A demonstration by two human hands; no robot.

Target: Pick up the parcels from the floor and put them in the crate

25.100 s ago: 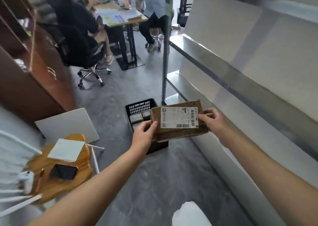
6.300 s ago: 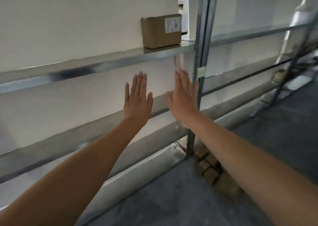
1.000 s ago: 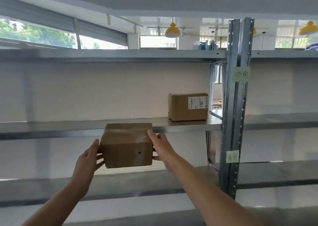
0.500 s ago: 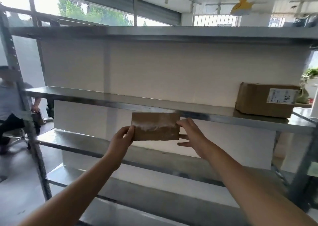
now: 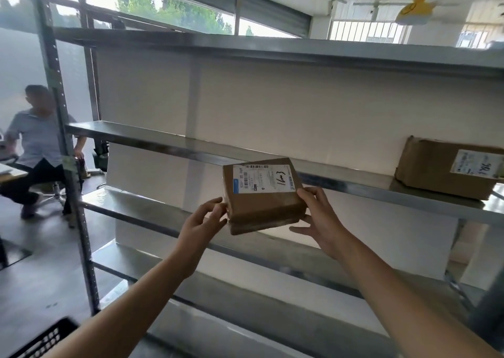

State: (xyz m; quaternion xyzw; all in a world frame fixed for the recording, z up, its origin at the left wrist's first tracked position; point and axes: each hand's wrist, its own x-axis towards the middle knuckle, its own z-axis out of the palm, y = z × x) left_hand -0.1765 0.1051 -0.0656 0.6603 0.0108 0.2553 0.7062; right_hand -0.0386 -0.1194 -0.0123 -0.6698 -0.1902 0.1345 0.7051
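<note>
while left hand (image 5: 203, 225) pinches, right hand (image 5: 323, 221) grips parcel (image 5: 261, 203).

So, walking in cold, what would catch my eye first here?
The small brown parcel with its white label, held mid-frame between the left hand and right hand, before the metal shelving. Next, the larger cardboard box sitting on it at right, and a corner of the black crate at bottom left.

A brown parcel (image 5: 263, 197) with a white shipping label is held in the air in front of a metal shelving unit (image 5: 272, 164). The left hand (image 5: 203, 225) grips its left edge, the right hand (image 5: 320, 218) its right edge. A larger cardboard box (image 5: 447, 166) sits on the shelf at right; a black crate (image 5: 41, 341) shows at lower left
</note>
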